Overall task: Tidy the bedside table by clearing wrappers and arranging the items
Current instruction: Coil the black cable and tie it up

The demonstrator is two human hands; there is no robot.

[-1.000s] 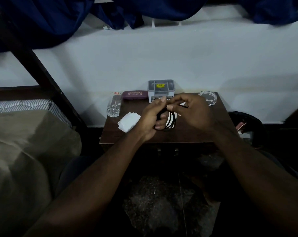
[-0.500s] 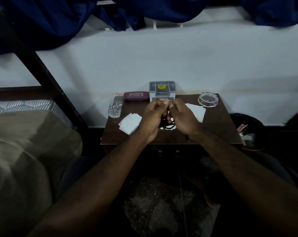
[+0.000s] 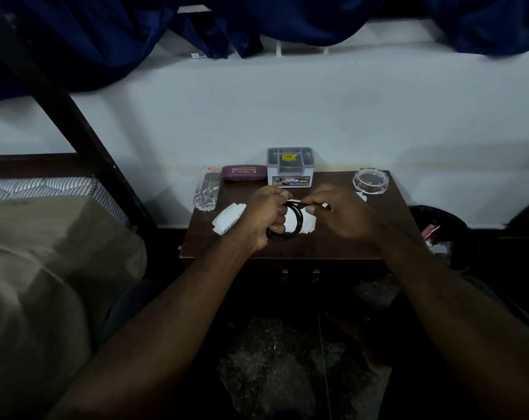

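Step in hand: coiling a black cable (image 3: 298,221) above the middle of the bedside table (image 3: 333,247), as I judge it, so it can be set down neatly
Left hand (image 3: 264,215): fingers curled tight round the gathered loops, which hang below the fist in the centre of the frame
Right hand (image 3: 343,215): thumb and fingertips pinch the loose end, a pale plug tip just visible at the fingers
Where the cable is: off the table, held between both hands, over a white paper (image 3: 305,224)
Doing it well: keep each loop the same size as those in the fist, feed the end in without twisting, and do not let the fist slacken or the coil will spring apart
Paper to clear: a second white paper (image 3: 228,218) lies left of the hands; a small scrap (image 3: 361,196) sits by the glass ashtray (image 3: 371,181)
Already at the back: drinking glass (image 3: 207,192), glasses case (image 3: 244,173) and grey box (image 3: 290,166) along the wall
Risk: the tail could sweep the drinking glass at the table's left edge
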